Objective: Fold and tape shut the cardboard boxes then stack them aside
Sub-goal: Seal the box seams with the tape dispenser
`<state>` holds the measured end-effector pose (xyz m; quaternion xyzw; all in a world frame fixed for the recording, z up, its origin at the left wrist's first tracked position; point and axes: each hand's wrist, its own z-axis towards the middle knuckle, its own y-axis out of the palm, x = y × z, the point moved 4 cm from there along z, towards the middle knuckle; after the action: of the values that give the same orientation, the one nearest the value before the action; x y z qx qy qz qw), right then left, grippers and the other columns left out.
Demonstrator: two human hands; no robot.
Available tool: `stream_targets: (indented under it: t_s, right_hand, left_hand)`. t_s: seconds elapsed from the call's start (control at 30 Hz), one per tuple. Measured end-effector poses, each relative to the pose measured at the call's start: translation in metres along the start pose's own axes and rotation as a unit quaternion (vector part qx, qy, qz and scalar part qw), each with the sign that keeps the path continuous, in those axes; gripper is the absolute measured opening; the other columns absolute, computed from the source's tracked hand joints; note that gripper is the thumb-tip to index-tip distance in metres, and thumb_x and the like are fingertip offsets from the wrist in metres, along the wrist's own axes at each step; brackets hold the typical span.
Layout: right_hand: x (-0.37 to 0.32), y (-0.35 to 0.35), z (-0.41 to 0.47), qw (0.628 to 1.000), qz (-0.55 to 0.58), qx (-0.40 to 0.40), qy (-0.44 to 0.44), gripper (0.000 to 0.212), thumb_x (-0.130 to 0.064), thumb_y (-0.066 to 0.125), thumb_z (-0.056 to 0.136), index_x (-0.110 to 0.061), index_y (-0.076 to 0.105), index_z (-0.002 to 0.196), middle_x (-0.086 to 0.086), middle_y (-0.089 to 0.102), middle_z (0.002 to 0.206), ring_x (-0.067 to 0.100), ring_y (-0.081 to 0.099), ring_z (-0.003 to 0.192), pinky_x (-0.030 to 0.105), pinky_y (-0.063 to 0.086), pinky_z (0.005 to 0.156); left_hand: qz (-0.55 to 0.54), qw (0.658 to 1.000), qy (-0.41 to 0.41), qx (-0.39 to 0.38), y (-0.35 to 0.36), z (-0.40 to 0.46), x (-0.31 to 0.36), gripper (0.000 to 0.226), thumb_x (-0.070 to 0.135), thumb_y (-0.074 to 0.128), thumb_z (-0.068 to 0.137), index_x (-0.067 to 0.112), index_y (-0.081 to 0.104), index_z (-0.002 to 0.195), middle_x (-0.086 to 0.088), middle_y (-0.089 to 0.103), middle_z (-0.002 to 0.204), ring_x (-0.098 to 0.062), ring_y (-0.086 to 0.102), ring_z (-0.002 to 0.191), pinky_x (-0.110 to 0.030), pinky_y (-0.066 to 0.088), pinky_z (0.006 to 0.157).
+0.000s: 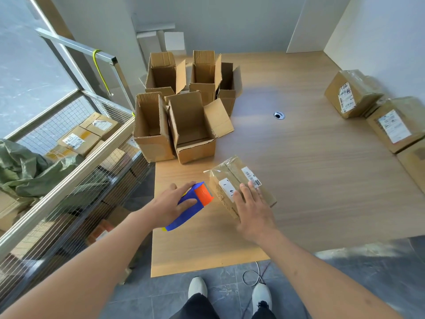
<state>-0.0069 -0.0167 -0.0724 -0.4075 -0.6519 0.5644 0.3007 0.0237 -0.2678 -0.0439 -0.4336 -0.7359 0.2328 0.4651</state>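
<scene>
In the head view, the small brown cardboard box wrapped in clear tape, with white labels on top (239,185), lies on the light wooden worktop (322,169) just below the centre of the frame. Its long axis runs from upper left to lower right. The right hand (254,209) rests flat on the box's near end, fingers (247,192) straight and spread, gripping nothing. The box therefore lies directly under and ahead of that hand, so it is the nearer one for carrying the box.

Just left of the box, the left hand (171,204) lies over the blue and orange plastic tape dispenser (192,203). Its fingers are loosely bent along the blue body, and whether they truly grip it I cannot tell. The dispenser's orange head points toward the box's near left corner, almost touching it.

The box looks sealed, so stacking probably comes next, likely with the closed labelled boxes (372,111) at the right edge of the frame. The open empty cartons (181,111) wait above centre.
</scene>
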Motion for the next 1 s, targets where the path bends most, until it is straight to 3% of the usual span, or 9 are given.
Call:
stream_targets:
  t_s: [0.13,0.33,0.47,0.6,0.73,0.83,0.93,1.0]
  right_hand:
    - [0.012,-0.001,-0.007,1.000,-0.001,-0.005,-0.007,0.072,-0.021,0.069,0.083,-0.014,0.035,0.146,0.013,0.026,0.162,0.039,0.009,0.156,0.046,0.005,0.127]
    - [0.023,-0.002,-0.010,0.999,0.021,0.002,-0.029,0.065,-0.023,0.064,0.081,-0.019,0.037,0.140,0.009,0.028,0.161,0.036,0.012,0.156,0.042,0.006,0.126]
    - [0.031,-0.007,-0.010,0.996,0.054,0.016,-0.076,0.065,-0.052,0.051,0.088,-0.025,0.040,0.146,0.004,0.026,0.165,0.029,0.010,0.157,0.038,0.008,0.126]
    - [0.062,-0.009,-0.011,0.984,0.064,-0.076,-0.146,0.091,-0.078,0.049,0.089,-0.038,0.012,0.162,-0.013,-0.005,0.171,0.011,-0.014,0.157,0.033,-0.001,0.123]
    - [0.075,-0.010,-0.006,0.976,0.021,-0.106,-0.191,0.098,-0.082,0.043,0.086,-0.039,0.000,0.163,-0.013,-0.012,0.170,0.012,-0.015,0.156,0.036,0.002,0.124]
    - [0.075,-0.011,-0.003,0.976,-0.003,-0.097,-0.197,0.098,-0.081,0.040,0.083,-0.037,0.007,0.164,-0.008,0.000,0.172,0.019,-0.002,0.158,0.043,0.014,0.125]
    - [0.068,-0.005,-0.004,0.979,-0.022,-0.005,-0.204,0.099,-0.075,0.072,0.070,-0.027,0.047,0.153,0.004,0.044,0.158,0.029,0.045,0.143,0.046,0.045,0.106]
    - [0.060,0.004,-0.007,0.981,-0.029,0.059,-0.181,0.091,-0.067,0.083,0.067,-0.023,0.059,0.143,0.006,0.057,0.147,0.030,0.058,0.129,0.043,0.047,0.097]
  left_hand:
    - [0.019,1.000,-0.009,0.013,0.011,0.002,-0.003,0.063,0.054,0.052,0.102,0.052,0.017,0.155,0.000,0.043,0.113,-0.013,0.051,0.088,-0.035,0.047,0.080]
    - [0.088,0.993,-0.059,0.053,0.058,0.013,-0.008,0.067,0.058,0.060,0.095,0.053,0.024,0.151,-0.004,0.043,0.113,-0.027,0.052,0.103,-0.037,0.049,0.085]
    - [0.084,0.989,-0.088,0.087,0.092,0.020,-0.008,0.072,0.060,0.066,0.090,0.051,0.029,0.152,-0.005,0.043,0.114,-0.030,0.053,0.104,-0.040,0.049,0.090]
    - [0.045,0.987,-0.104,0.117,0.107,0.024,-0.001,0.073,0.057,0.070,0.088,0.046,0.035,0.151,-0.008,0.043,0.116,-0.033,0.053,0.107,-0.045,0.048,0.097]
    - [0.032,0.981,-0.089,0.170,0.102,0.012,0.017,0.061,0.049,0.068,0.092,0.034,0.046,0.147,-0.010,0.044,0.119,-0.033,0.052,0.108,-0.043,0.048,0.094]
    - [0.033,0.975,-0.047,0.213,0.096,-0.003,0.041,0.047,0.039,0.066,0.095,0.029,0.055,0.139,-0.008,0.046,0.118,-0.031,0.054,0.103,-0.039,0.048,0.086]
    - [0.002,0.971,0.015,0.239,0.094,-0.014,0.065,0.035,0.026,0.066,0.096,0.025,0.061,0.130,-0.004,0.046,0.117,-0.027,0.054,0.101,-0.038,0.050,0.081]
    - [-0.018,0.965,0.049,0.258,0.093,-0.019,0.078,0.031,0.022,0.065,0.096,0.022,0.065,0.127,-0.002,0.048,0.117,-0.024,0.055,0.098,-0.037,0.052,0.076]
